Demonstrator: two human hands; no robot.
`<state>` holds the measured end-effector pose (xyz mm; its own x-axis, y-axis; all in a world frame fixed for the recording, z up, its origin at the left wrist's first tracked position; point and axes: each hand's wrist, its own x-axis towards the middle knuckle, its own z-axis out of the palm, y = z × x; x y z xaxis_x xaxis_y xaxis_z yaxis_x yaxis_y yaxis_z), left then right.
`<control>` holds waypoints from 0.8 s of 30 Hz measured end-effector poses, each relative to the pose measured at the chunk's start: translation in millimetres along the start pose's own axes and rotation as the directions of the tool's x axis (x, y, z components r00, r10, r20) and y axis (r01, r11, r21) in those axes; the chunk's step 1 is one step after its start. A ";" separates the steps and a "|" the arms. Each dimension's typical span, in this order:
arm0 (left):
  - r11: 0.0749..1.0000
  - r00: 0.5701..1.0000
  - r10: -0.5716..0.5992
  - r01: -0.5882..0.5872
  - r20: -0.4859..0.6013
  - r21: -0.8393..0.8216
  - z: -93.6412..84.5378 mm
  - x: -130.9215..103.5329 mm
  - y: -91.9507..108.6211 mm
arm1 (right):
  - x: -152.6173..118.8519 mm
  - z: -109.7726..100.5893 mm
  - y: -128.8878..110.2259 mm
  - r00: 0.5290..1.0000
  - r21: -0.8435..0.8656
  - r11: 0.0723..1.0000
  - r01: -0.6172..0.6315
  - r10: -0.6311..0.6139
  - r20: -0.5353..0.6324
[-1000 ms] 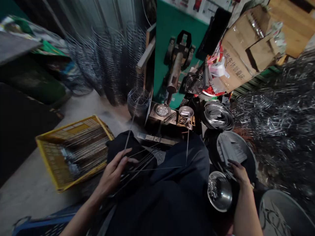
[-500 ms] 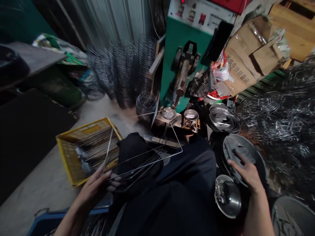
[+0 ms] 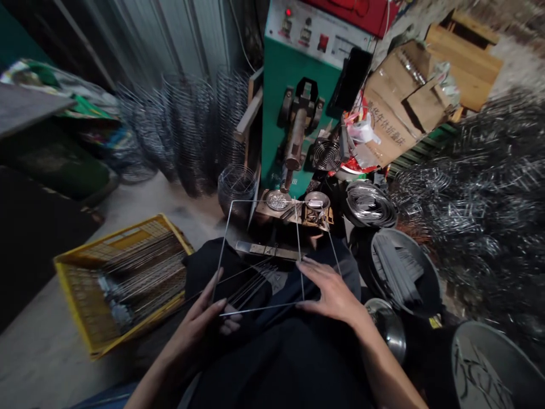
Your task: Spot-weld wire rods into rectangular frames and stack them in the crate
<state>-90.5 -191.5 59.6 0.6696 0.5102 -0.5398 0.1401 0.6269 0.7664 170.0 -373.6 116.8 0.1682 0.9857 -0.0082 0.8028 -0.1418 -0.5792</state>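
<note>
A thin bent wire frame (image 3: 259,310) is held up over my lap, its far side level with the small dishes. My left hand (image 3: 204,318) is closed on its near left corner, thumb and fingers pinching the wire. On the right side of the frame, the thumb and fingertips of my right hand (image 3: 327,289) touch the wire, set apart along it. Another wire length (image 3: 334,247) runs down behind the right fingers; how it joins the frame is unclear. Several loose wires (image 3: 255,287) lie across my dark-clothed lap.
A green machine (image 3: 272,119) stands ahead, with a dish of small metal pieces (image 3: 278,199) below. Left is a yellow crate (image 3: 70,284) of wire rods. At right are a basin (image 3: 434,278) of flat strips, a metal bowl (image 3: 395,332) and heaped wirework (image 3: 481,187).
My right hand has moved left from the basin of strips to the wire frame. The frame has turned and risen in my left hand. The view has shifted to the right.
</note>
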 end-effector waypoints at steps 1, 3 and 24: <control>1.000 1.000 -0.002 0.002 0.005 0.005 3.7 -0.6 0.5 | 2.4 4.2 2.3 1.000 -0.011 1.000 -0.012 0.012 0.021; 1.000 1.000 -0.013 0.012 0.028 0.016 9.8 -0.5 0.1 | 6.7 11.2 4.7 0.998 -0.029 0.999 -0.040 0.041 0.050; 1.000 0.997 -0.004 0.005 0.080 -0.005 25.1 -2.8 -0.7 | -4.2 25.3 -3.6 0.993 0.114 0.988 -0.107 0.101 0.055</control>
<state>-74.2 -208.1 69.3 0.7254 0.4584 -0.5134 0.1398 0.6323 0.7620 151.9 -374.9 98.3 0.2169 0.9698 -0.1112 0.7098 -0.2349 -0.6641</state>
